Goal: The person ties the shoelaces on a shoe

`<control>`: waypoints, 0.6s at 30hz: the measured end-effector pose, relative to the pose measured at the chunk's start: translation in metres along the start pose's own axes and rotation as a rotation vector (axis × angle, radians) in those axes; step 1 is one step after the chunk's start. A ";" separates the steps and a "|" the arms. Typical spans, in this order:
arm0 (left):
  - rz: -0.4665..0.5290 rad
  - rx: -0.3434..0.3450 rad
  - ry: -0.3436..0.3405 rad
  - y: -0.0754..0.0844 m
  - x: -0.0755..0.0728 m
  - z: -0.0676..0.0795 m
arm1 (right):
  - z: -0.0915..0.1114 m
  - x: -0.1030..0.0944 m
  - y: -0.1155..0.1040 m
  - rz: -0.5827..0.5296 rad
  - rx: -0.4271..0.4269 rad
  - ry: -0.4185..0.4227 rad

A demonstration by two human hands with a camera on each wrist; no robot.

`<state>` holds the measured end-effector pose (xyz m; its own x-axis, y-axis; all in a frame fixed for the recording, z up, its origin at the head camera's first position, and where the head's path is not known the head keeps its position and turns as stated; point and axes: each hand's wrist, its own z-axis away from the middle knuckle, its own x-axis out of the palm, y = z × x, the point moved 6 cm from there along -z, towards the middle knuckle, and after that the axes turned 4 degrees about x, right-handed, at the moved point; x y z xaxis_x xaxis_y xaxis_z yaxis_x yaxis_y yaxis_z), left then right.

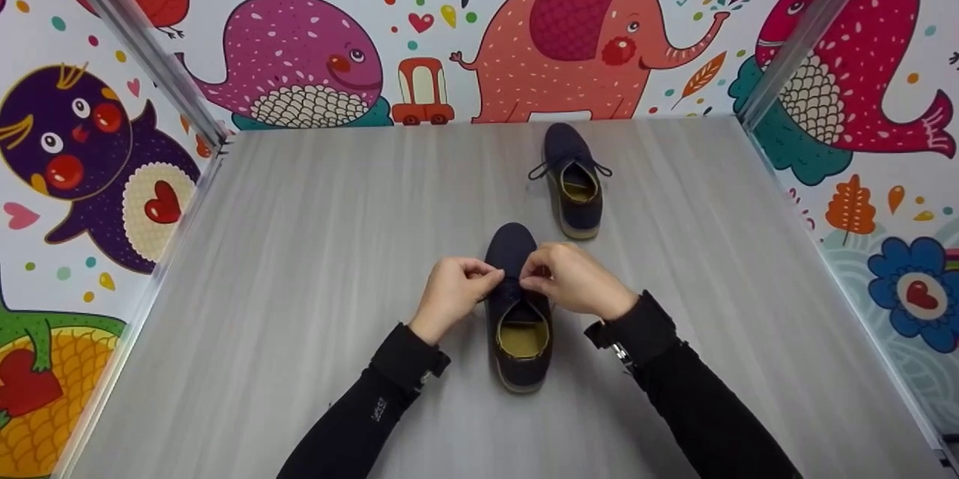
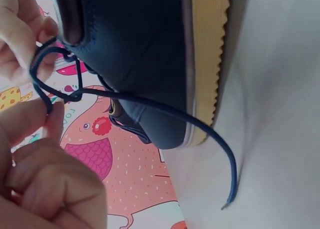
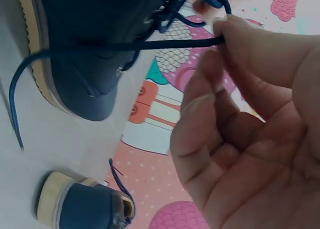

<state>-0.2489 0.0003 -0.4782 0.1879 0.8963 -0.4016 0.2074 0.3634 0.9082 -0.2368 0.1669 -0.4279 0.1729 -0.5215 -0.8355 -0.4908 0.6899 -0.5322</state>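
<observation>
A dark navy shoe (image 1: pixel 511 248) with a tan sole stands on the grey surface, its toe pointing away from me. Over its tongue, my left hand (image 1: pixel 453 289) pinches a loop of the navy shoelace (image 2: pixel 165 107) between thumb and forefinger. From the other side my right hand (image 1: pixel 573 280) grips the lace between thumb and fingertip. One lace end hangs down over the shoe's side in each wrist view. The laces cross near the eyelets, but their exact crossing is hidden by my fingers in the head view.
The matching shoe (image 1: pixel 563 145), its lace tied in a bow, stands farther off and slightly right. A cartoon-printed wall (image 1: pixel 427 29) rises behind the grey surface (image 1: pixel 337 224), with printed side panels (image 1: pixel 161 142) left and right. Metal posts (image 1: pixel 817 29) mark the back corners.
</observation>
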 end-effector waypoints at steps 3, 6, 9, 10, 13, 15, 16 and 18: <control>-0.014 0.015 0.012 -0.001 0.000 0.000 | -0.007 0.005 0.006 -0.017 0.049 -0.039; -0.020 0.030 0.022 0.000 -0.001 0.000 | -0.013 0.009 0.011 -0.028 0.074 -0.061; -0.020 0.039 0.028 0.001 -0.002 0.001 | -0.017 0.011 0.013 -0.025 0.089 -0.088; -0.019 0.040 0.029 0.001 -0.002 0.001 | -0.018 0.012 0.014 -0.029 0.100 -0.102; -0.016 0.048 0.031 0.003 -0.003 0.002 | -0.021 0.014 0.018 -0.061 0.146 -0.141; -0.019 0.058 0.034 0.005 -0.003 0.004 | -0.023 0.015 0.021 -0.094 0.192 -0.167; -0.017 0.065 0.035 0.006 -0.003 0.005 | -0.024 0.015 0.022 -0.111 0.213 -0.181; -0.014 0.072 0.035 0.007 -0.003 0.006 | -0.026 0.016 0.024 -0.127 0.232 -0.207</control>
<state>-0.2417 -0.0015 -0.4710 0.1507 0.9003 -0.4085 0.2784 0.3578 0.8913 -0.2682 0.1617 -0.4501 0.4013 -0.5145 -0.7578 -0.2505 0.7341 -0.6311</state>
